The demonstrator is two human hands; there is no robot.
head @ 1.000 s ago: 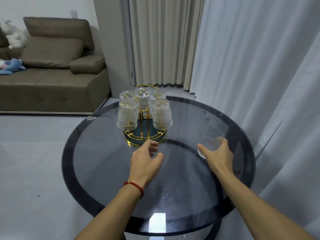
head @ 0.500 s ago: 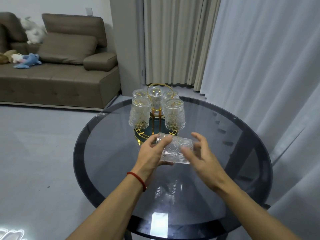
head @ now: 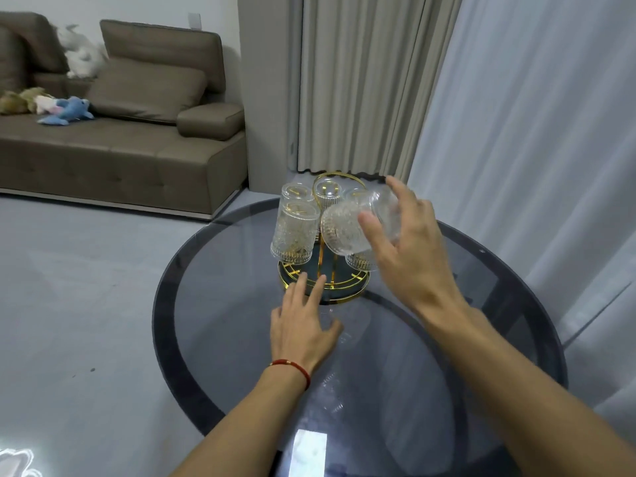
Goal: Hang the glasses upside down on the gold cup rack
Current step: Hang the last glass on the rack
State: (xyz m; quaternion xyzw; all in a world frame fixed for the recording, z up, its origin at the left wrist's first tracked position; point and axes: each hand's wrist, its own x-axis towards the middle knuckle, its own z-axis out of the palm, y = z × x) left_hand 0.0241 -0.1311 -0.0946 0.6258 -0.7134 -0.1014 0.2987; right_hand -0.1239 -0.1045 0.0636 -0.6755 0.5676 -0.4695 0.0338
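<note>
- Head view: a ribbed clear glass (head: 358, 225) is held tilted on its side in the air, its open mouth facing near-left, just above the right side of the gold cup rack (head: 323, 284).
- Right hand (head: 409, 249) clasps this glass, thumb on the near wall and fingers curled over the far side by its base.
- On the rack, several more glasses already hang upside down; the nearest left one (head: 294, 232) is clearest, with others partly hidden behind it and behind the held glass.
- A gold ring handle tops the rack, and its round dark base with a gold rim rests on the table (head: 213, 270), a round dark glass top.
- Left hand (head: 303, 325) is spread flat and empty, palm down, fingertips touching or just short of the near rim of the rack's base; I cannot tell which.
- A red cord bracelet (head: 292, 368) circles the left wrist.
- Far left stands a brown sofa (head: 137, 146) with plush toys; pale curtains (head: 516, 115) hang on the right.
</note>
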